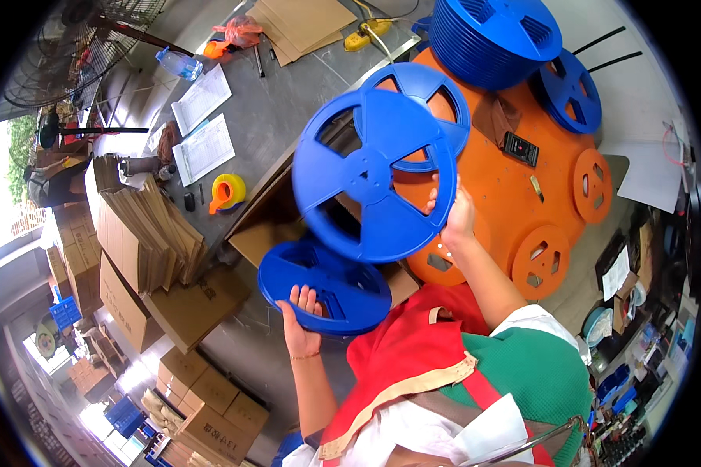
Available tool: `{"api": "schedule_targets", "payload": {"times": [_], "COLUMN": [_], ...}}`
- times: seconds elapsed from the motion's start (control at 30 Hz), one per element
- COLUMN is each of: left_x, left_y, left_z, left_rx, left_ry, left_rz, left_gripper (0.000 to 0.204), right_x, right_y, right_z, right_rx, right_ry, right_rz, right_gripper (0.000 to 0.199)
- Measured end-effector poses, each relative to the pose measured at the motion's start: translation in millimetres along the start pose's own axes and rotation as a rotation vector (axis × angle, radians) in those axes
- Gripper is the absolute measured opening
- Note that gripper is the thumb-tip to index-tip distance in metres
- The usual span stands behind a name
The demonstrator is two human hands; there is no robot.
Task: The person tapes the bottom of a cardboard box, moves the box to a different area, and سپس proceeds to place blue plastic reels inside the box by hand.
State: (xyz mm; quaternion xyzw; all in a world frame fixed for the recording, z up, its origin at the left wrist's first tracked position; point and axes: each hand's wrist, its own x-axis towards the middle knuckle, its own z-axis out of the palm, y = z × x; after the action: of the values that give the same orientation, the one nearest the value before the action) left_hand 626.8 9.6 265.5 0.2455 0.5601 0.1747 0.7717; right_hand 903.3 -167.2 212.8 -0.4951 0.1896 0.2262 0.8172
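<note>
My right hand [459, 210] grips the right rim of a large blue plastic reel [393, 226], which is tilted up toward me above the orange table. Lower and to the left, my left hand [301, 319] is closed on the near rim of another blue reel [358, 300], with its fingers over the edge. An opened cardboard box [269, 241] stands behind the two reels, its inside mostly hidden by them. Another, lighter blue reel [456, 101] lies on the orange round table [549, 206], partly covered by the raised one.
A tall stack of blue reels [483, 58] stands at the table's far side, beside a leaning blue reel [572, 93]. A black handheld device [520, 148] rests on the orange surface. On the grey bench [280, 101] are papers [204, 148] and a tape dispenser [227, 192]. Folded cartons [144, 233] stand left.
</note>
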Motion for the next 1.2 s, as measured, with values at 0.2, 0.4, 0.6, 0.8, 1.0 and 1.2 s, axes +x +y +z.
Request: {"api": "schedule_targets", "payload": {"times": [0.2, 0.4, 0.6, 0.8, 1.0, 1.2], "left_x": [3.5, -7.7, -16.6, -19.4, -17.2, -1.7], "left_y": [-0.7, 12.2, 5.5, 2.5, -13.0, -18.1], "left_z": [35.0, 15.3, 16.7, -17.5, -14.5, -3.4], "left_rx": [-0.044, -0.25, -0.241, -0.31, -0.302, -0.329], "left_ry": [-0.093, -0.255, -0.029, 0.009, 0.148, 0.064], "left_rz": [0.075, 0.056, 0.084, 0.044, -0.015, -0.047], "left_gripper": [0.062, 0.027, 0.028, 0.044, 0.034, 0.027], "right_x": [0.1, 64.5, 156.8, 131.9, 47.7, 11.3], "right_y": [65.4, 130.4, 143.8, 113.4, 29.6, -31.0], "right_z": [-34.6, -35.3, -30.4, -25.0, -8.4, -19.0], "right_rx": [0.205, -0.726, -1.787, -1.946, -1.127, -0.104], "right_ry": [-0.127, -0.306, -0.121, -0.336, -0.343, 0.016], "right_rz": [0.739, 0.352, -0.375, -0.406, -0.876, -0.006], "right_gripper": [0.03, 0.033, 0.047, 0.04, 0.025, 0.044]}}
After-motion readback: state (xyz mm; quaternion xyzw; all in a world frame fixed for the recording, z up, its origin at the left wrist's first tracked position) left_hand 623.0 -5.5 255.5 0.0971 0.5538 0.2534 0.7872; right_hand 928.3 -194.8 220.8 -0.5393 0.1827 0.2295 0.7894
